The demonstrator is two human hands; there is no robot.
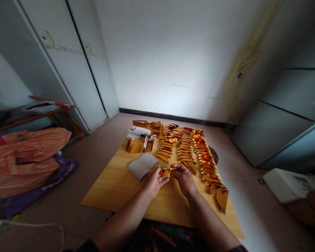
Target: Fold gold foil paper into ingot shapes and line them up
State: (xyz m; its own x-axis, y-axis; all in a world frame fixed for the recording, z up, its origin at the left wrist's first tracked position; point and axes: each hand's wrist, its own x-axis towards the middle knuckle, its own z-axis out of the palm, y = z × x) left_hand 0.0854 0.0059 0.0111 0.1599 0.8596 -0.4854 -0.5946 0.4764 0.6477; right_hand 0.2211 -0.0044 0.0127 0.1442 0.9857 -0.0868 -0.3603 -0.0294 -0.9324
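Note:
A small piece of gold foil paper [166,172] is held between my two hands over the wooden board. The fingers of my left hand [154,180] pinch its left end, and my right hand [183,177] grips the right end. To the left, a whitish sheet of paper [141,166] lies on the board, partly behind my left hand. Beyond my hands run rows of folded gold paper pieces [185,148], overlapping one another; another long row [206,162] lies along the right side.
Stacks of gold and white paper [139,145] lie at the back left of the wooden board [107,187]. An orange bag [26,161] sits on the floor at left, beside a cabinet [68,52]. A white box [286,185] stands at right.

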